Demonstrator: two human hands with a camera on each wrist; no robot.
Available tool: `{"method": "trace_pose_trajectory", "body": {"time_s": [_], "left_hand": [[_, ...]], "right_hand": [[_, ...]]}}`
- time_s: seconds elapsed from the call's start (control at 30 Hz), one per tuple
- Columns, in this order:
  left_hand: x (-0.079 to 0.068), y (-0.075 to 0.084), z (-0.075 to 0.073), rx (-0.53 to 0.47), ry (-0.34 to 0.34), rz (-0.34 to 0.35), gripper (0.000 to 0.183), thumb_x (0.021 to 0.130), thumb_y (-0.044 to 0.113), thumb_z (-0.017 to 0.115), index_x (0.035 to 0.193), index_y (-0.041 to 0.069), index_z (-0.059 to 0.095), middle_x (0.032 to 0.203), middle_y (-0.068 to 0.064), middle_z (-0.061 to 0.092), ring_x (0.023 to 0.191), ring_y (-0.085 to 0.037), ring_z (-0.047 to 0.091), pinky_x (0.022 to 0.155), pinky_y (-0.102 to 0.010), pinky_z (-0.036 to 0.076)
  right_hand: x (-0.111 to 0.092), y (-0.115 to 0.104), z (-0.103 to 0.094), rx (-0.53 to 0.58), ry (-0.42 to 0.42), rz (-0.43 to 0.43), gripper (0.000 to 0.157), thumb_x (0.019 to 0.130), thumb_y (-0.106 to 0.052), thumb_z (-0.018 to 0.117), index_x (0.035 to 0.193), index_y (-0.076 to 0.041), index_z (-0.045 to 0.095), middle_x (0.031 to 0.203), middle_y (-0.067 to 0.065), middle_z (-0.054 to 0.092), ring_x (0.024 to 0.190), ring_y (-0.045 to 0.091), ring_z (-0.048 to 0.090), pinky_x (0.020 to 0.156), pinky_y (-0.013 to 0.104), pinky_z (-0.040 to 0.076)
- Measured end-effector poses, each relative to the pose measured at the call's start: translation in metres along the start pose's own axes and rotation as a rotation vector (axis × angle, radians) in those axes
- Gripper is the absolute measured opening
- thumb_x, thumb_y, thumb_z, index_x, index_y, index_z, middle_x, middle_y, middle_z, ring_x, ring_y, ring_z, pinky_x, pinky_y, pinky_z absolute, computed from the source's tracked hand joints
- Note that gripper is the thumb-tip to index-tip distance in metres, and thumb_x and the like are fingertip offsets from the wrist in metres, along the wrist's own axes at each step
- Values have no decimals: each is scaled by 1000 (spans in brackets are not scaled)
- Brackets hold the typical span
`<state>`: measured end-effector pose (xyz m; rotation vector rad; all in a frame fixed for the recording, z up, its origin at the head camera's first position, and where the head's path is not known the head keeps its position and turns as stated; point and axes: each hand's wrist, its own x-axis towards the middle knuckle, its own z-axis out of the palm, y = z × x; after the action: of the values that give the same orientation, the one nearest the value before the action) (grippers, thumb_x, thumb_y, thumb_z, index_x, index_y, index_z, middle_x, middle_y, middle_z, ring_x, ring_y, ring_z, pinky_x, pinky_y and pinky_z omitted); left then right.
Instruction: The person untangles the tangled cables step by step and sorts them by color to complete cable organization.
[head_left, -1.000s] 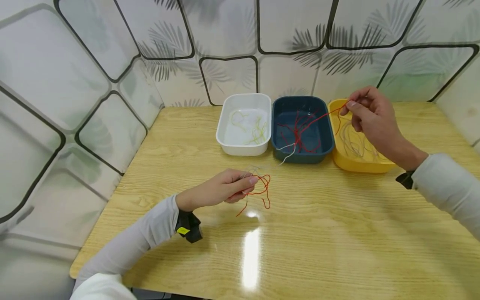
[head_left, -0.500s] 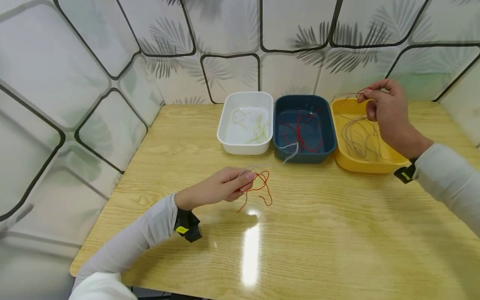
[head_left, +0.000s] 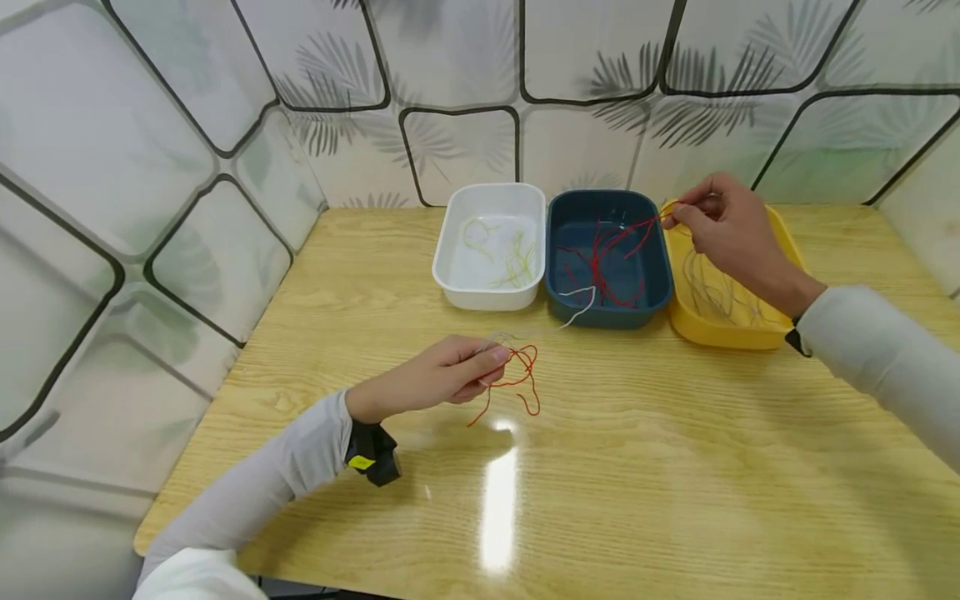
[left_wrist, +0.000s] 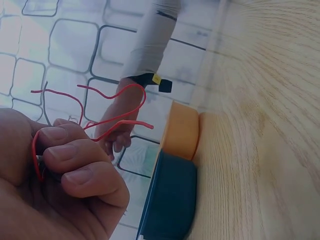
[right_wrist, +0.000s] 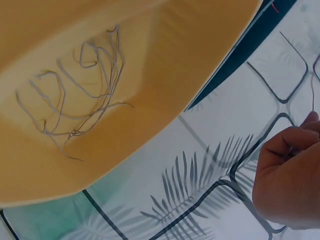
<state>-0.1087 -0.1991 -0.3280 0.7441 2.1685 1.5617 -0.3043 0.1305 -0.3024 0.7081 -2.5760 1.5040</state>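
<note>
In the head view my left hand (head_left: pixel 461 371) holds a loose bunch of red and pale grey strings. Looping red string (left_wrist: pixel 117 120) pokes out past its curled fingers in the left wrist view. My right hand (head_left: pixel 723 221) pinches red strings (head_left: pixel 641 229) between thumb and fingertips, at the shared edge of the dark blue box and the yellow box. Several more red strings (head_left: pixel 597 267) lie in the dark blue box (head_left: pixel 558 208). A white string (head_left: pixel 577 312) hangs over its front rim. Grey strings (right_wrist: pixel 107 95) lie in the yellow box (right_wrist: pixel 165 95).
A white box (head_left: pixel 487 300) with pale yellow strings (head_left: pixel 517 262) stands left of the dark blue one, the three boxes in a row. Behind them rises a patterned wall (head_left: pixel 577 142). The wooden table (head_left: pixel 637 467) stretches before them, shiny with a light reflection.
My right hand went from the dark blue box's right edge out over the yellow box with string, then back left to the dark blue box's edge. The left hand stayed nearly still.
</note>
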Motion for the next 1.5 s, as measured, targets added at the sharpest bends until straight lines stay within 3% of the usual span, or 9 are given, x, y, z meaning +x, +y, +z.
{"method": "trace_pose_trajectory", "body": {"time_s": [0.23,0.4,0.63,0.77,1.0,1.23,1.5], "left_hand": [[-2,1,1,-19,-10,-32,40,100,35,35,74,6,42,54,-8,27,43,-22,24,43,-29,19],[-5,1,1,-15,-10,-39,41,101,36,34,74,6,42,54,-8,27,43,-21,24,44,-29,20],[-6,-1,0,-12,-18,-36,42,100,37,34,75,5,42,54,-9,27,43,-24,24,44,-30,20],[-5,-1,-1,-8,-17,-29,42,101,36,34,74,5,42,54,-9,27,43,-23,24,44,-30,21],[-3,-2,-1,-4,-22,-27,42,101,36,34,74,5,42,54,-9,28,43,-24,25,43,-31,20],[-1,-2,-1,-15,-29,-29,42,100,37,34,74,5,42,54,-9,28,43,-24,25,43,-31,20],[-1,-2,0,-5,-25,-32,41,100,37,34,74,6,42,53,-9,28,43,-24,25,43,-31,20]], "right_hand": [[19,-1,15,-389,-41,-82,33,91,-46,50,106,-18,56,103,1,62,67,20,48,57,33,37],[24,6,21,-553,-90,-121,33,93,-47,46,106,-18,56,105,3,62,60,22,46,49,36,35],[25,15,22,-641,-148,-128,26,94,-40,45,107,-21,58,108,2,61,41,23,35,39,33,26],[27,15,21,-668,-177,-134,25,94,-35,45,109,-19,59,109,3,61,44,23,37,40,33,28],[25,15,17,-763,-248,-110,30,92,-27,47,115,-12,58,108,9,61,64,19,51,45,34,37],[22,15,17,-844,-287,-105,37,92,-25,45,125,-12,54,108,7,62,49,18,42,38,33,32],[19,19,18,-832,-289,-124,44,91,-24,47,133,-14,45,106,7,61,49,17,43,39,33,34]]}}
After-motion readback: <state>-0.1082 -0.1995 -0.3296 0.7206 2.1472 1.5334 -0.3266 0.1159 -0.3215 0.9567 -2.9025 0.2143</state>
